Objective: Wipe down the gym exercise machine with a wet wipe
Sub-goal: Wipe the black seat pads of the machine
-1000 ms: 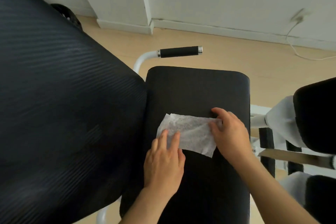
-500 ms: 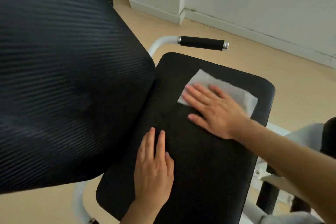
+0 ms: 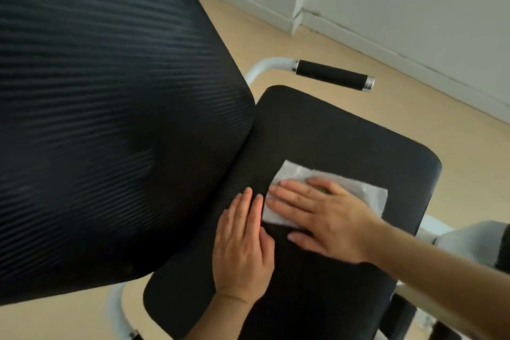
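The right hand [image 3: 328, 218] lies flat on the white wet wipe [image 3: 367, 196], its fingers [image 3: 287, 193] straight and spread, pressing it on the black seat pad [image 3: 345, 132]. The left hand [image 3: 242, 246] rests just beside the wipe with straight, close fingers, holding nothing, near the ribbed backrest [image 3: 110, 119].

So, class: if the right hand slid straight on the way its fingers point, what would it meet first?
Probably the left hand, whose fingertips lie just ahead on the seat; then the backrest.
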Action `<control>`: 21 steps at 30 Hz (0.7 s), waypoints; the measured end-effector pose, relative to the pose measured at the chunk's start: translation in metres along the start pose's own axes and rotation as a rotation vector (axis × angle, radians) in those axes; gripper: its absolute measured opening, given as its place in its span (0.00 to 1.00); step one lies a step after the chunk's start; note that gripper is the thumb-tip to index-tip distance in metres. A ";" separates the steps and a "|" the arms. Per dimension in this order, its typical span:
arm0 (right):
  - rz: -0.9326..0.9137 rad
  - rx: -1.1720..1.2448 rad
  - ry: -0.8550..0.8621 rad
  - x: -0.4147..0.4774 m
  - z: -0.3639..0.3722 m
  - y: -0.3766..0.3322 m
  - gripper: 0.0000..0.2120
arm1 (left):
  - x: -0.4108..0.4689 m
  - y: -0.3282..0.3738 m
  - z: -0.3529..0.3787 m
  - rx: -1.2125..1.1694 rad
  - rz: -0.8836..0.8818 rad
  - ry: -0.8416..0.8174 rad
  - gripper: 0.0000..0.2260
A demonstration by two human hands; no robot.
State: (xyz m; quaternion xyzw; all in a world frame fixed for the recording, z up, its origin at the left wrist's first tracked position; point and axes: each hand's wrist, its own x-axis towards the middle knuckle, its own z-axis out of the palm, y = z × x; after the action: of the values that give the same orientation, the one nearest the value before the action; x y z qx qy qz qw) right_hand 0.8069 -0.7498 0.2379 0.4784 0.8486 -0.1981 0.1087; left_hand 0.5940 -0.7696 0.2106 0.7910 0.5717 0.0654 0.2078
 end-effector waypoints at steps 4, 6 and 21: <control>0.467 0.035 0.177 0.071 -0.034 0.059 0.31 | 0.003 0.001 0.001 0.006 0.004 -0.004 0.24; 0.561 0.055 0.247 0.095 -0.034 0.042 0.31 | 0.003 0.000 0.001 0.003 -0.001 -0.007 0.24; 0.196 0.016 0.116 0.070 -0.014 -0.008 0.31 | 0.002 -0.003 0.002 -0.023 0.010 0.016 0.24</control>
State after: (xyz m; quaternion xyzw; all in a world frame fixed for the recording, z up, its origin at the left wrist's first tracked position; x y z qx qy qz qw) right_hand 0.7636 -0.6943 0.2260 0.5706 0.8010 -0.1654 0.0741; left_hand 0.5928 -0.7674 0.2076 0.7908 0.5686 0.0795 0.2121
